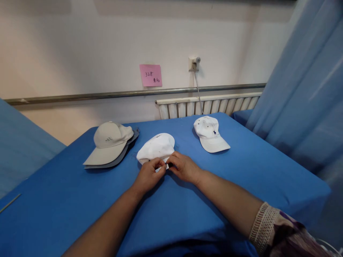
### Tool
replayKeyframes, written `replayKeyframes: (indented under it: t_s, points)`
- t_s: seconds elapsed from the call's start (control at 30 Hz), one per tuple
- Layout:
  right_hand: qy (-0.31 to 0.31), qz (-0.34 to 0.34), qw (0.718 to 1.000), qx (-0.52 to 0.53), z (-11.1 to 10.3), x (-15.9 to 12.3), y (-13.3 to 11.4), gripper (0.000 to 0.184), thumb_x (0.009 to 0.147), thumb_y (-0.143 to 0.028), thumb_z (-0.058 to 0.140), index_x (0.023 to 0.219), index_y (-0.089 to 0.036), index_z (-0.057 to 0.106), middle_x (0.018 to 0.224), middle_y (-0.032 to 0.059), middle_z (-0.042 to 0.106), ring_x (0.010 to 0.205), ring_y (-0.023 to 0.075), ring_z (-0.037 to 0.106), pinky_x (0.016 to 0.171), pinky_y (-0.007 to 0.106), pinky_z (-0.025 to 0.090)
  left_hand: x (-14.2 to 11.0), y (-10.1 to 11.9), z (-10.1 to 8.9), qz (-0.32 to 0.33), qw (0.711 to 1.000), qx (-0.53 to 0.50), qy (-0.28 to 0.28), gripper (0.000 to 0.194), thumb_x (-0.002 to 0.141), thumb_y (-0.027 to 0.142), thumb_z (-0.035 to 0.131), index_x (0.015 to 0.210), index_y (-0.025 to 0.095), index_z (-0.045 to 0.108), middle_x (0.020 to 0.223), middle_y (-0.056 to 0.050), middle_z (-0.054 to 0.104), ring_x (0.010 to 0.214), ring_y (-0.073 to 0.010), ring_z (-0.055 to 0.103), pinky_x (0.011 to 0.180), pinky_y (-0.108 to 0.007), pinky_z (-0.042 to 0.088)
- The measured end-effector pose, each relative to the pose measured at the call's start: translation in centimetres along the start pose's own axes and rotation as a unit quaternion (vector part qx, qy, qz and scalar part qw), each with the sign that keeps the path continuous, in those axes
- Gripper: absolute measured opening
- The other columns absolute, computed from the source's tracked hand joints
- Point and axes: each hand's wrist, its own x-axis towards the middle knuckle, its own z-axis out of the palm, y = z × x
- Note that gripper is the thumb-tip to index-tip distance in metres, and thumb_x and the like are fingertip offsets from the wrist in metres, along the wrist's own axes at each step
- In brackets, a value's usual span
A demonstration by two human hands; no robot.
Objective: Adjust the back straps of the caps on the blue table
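Observation:
A white baseball cap lies on the blue-covered table in front of me, its near edge under my fingers. My left hand pinches the strap at that edge between thumb and forefinger. Close beside it, my right hand pinches the same strap from the other side. The fingers hide most of the strap and any fastener on it. To the left, a beige cap rests on top of a grey cap. Farther back on the right sits another white cap with a small dark logo.
Blue cloth covers the table. Behind it are a radiator, a metal rail and a plugged-in socket. A pink note is stuck on the wall. Blue curtains hang at both sides. A thin stick lies at left.

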Motion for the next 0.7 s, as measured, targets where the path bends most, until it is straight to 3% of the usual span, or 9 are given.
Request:
replayKeyframes:
  t_s: [0.47, 0.7]
  points:
    - [0.000, 0.010, 1.000, -0.013, -0.15, 0.00, -0.32, 0.019, 0.090, -0.012, 0.061, 0.107, -0.020, 0.061, 0.107, 0.0054, 0.060, 0.090, 0.0167, 0.058, 0.078, 0.028, 0.046, -0.01, 0.28, 0.30, -0.012, 1.000, -0.009, 0.023, 0.018, 0.080, 0.033, 0.054, 0.073, 0.018, 0.063, 0.071, 0.000, 0.068, 0.064, -0.0166, 0.057, 0.063, -0.027, 0.042]
    - [-0.012, 0.010, 1.000, -0.020, -0.19, 0.08, -0.46, 0.017, 0.090, -0.012, 0.061, 0.105, -0.020, 0.062, 0.105, 0.0053, 0.060, 0.088, 0.0168, 0.058, 0.077, 0.028, 0.046, -0.01, 0.22, 0.06, -0.014, 1.000, -0.019, 0.003, 0.017, 0.078, 0.032, 0.054, 0.070, 0.019, 0.062, 0.067, 0.000, 0.066, 0.062, -0.0162, 0.057, 0.061, -0.027, 0.042]
